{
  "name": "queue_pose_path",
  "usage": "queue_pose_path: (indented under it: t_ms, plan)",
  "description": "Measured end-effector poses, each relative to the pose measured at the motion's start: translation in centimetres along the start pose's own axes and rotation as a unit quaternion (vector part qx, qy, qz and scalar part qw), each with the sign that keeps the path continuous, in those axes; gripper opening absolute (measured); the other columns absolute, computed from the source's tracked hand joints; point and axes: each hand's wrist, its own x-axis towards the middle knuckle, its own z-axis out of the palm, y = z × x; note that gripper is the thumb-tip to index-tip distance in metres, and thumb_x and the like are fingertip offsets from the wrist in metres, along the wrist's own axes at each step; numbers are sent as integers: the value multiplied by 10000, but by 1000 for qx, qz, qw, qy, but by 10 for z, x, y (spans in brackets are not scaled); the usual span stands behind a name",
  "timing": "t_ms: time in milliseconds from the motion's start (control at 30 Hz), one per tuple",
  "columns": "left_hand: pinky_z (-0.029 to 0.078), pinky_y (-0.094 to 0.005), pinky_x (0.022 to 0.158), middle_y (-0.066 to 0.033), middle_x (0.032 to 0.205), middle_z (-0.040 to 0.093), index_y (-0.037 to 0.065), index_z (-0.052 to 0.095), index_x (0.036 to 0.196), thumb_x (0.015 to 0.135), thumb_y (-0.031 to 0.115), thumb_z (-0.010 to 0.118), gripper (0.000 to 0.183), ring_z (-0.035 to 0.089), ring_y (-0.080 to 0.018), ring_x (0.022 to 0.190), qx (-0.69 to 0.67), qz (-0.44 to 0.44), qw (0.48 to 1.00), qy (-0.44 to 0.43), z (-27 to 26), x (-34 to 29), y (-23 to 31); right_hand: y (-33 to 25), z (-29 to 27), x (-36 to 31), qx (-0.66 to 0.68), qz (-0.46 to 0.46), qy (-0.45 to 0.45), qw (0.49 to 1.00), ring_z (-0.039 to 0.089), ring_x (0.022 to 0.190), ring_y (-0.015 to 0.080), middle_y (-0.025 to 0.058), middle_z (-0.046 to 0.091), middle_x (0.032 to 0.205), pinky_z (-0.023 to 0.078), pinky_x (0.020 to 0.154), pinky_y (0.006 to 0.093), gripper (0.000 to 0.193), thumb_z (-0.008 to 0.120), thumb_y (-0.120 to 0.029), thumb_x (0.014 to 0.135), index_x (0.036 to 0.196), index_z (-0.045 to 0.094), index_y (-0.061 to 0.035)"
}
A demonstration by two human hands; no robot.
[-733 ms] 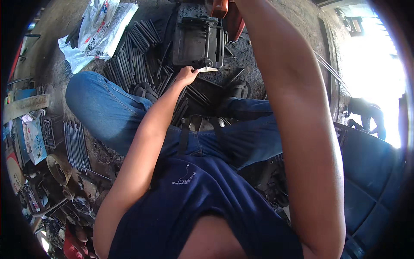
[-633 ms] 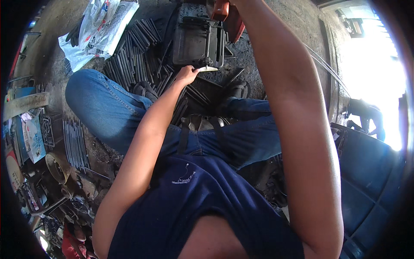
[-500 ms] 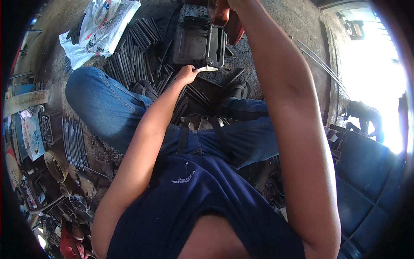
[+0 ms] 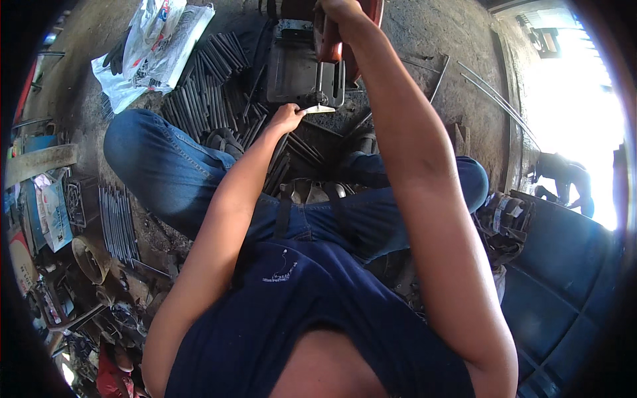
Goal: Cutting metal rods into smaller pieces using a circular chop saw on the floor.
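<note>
At the top of the view stands a red chop saw [image 4: 328, 45] on a dark metal base [image 4: 288, 69]. My right hand [image 4: 342, 12] is closed around the upper part of the red saw, at its handle. In front of the base, my left hand [image 4: 287, 117] pinches the left end of a pale flat bar [image 4: 320, 109], which sits at the near end of a metal screw rod [image 4: 319, 81] on the base. The cutting area is largely hidden behind the red body and my right arm.
Many dark cut rods [image 4: 199, 93] lie left of the saw, with plastic bags [image 4: 149, 50] beyond them. Another bundle of thin rods [image 4: 118, 222] lies beside my left knee. Long thin rods [image 4: 494, 96] rest on the floor at right, near a blue panel [image 4: 564, 285].
My right hand and the red saw body have shifted left and toward me, now covering part of the screw rod. My left hand stays at the pale bar.
</note>
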Motion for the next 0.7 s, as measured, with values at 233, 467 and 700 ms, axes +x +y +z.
queue_pose_path:
  t_ms: [233, 467, 700]
  plan:
    - [503, -406, 901, -218, 1072, 673, 35, 688, 1097, 891, 366, 645, 392, 638, -355, 1044, -9, 8, 1000, -4, -2, 2, -2, 28, 7, -7, 34, 0, 38, 999, 659, 663, 240, 125, 662, 715, 524, 623, 361, 252, 703, -164, 737, 839, 679, 65]
    - [510, -409, 889, -212, 1042, 681, 40, 702, 1071, 886, 361, 648, 375, 646, -353, 1022, -2, 13, 1000, 2, -4, 0, 0, 37, 3, -34, -10, -35, 30, 999, 653, 737, 230, 151, 670, 847, 523, 650, 382, 361, 728, -224, 731, 930, 671, 73]
    - [516, -413, 878, -198, 1028, 688, 49, 707, 1066, 884, 347, 647, 354, 652, -349, 1004, 3, 44, 999, 18, -5, -3, -2, 39, 4, -44, -15, 5, 23, 1000, 688, 965, 318, 249, 687, 993, 527, 852, 378, 419, 645, -189, 686, 968, 660, 121]
